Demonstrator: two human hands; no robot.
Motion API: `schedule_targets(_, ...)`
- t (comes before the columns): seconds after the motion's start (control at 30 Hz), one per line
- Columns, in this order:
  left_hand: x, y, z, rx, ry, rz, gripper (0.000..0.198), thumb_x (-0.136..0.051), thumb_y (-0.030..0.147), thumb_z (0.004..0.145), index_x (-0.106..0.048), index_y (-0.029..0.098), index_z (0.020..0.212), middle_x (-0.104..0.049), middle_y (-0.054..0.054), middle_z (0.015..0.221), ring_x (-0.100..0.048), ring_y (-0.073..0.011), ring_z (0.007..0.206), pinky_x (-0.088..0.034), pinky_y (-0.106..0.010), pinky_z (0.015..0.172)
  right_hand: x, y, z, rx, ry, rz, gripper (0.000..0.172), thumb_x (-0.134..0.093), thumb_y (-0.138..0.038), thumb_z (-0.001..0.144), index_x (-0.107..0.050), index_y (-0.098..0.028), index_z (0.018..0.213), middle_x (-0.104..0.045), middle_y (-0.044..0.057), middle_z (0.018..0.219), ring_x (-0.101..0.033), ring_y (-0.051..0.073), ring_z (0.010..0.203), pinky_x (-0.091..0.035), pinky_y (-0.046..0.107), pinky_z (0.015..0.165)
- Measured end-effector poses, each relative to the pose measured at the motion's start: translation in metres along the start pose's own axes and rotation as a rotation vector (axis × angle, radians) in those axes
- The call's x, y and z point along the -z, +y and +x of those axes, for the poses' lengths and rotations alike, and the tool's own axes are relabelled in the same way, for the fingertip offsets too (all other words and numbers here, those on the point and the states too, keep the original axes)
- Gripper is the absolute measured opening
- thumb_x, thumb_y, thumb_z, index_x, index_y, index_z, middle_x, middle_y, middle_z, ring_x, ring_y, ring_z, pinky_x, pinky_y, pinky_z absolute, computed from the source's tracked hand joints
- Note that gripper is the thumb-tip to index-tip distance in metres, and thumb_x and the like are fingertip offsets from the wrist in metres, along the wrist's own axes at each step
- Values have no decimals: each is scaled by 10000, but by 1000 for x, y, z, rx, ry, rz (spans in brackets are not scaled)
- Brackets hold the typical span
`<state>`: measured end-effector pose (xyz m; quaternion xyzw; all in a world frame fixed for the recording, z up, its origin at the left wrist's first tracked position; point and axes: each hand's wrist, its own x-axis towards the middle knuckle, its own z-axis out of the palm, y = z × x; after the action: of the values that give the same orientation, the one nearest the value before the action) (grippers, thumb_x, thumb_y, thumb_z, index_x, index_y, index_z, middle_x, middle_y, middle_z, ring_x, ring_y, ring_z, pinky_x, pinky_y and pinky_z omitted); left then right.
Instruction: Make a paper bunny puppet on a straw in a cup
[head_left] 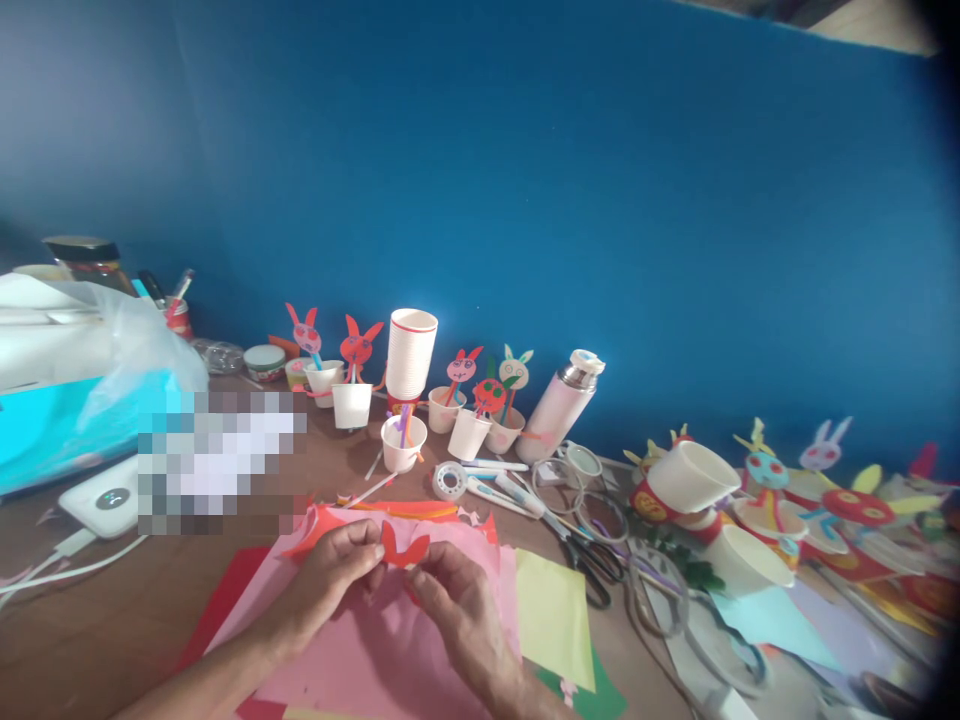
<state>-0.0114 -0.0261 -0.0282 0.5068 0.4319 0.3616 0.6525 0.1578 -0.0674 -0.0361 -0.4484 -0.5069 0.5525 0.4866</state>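
Between my two hands is a red paper cutout (pixel 405 551) with two pointed, ear-like tips sticking up. My left hand (pixel 349 560) pinches its left side between thumb and fingers. On the right side, my right hand (pixel 457 600) grips the same cutout, and its fingers hide the lower part. Both hands are above a sheet of pink paper (pixel 360 650), which lies over red paper (pixel 217 600). Just beyond the hands, red and orange paper scraps lie along the pink sheet's far edge.
Behind stand paper cups with rabbit-faced figures (pixel 356 350), a stack of cups (pixel 411 355) and a thermos (pixel 562 405). A tape roll (pixel 450 481) and black-handled scissors (pixel 592 565) lie right of centre. More cup figures (pixel 765 480) crowd the right. A power bank (pixel 101 497) lies left.
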Motion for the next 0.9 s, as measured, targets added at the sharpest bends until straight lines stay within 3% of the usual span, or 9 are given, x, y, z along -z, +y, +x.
schedule_targets(0.17,-3,-5,-3,-5,-33,129,287,-556,432,761,-455,191,642,-529,42,506,-412,-93,435,-255,-184,394,1,-1,3,-14,36,-27,227,-629,-357,789,-618,-142,720,-591,9,647,-534,145,623,-417,250,615)
schedule_targets(0.53,-5,-7,-5,-15,-121,83,378,-606,535,751,-511,173,697,-492,47,514,-375,-82,439,-262,-186,410,0,-2,6,-63,48,12,235,-631,-352,754,-604,-146,645,-588,3,589,-526,130,561,-408,232,574)
schedule_targets(0.9,-2,-9,-4,-10,-78,188,449,-578,604,742,-509,170,653,-497,37,519,-392,-92,446,-269,-192,414,-2,4,5,-57,50,47,206,-651,-322,753,-601,-148,653,-581,-8,562,-523,117,528,-405,227,558)
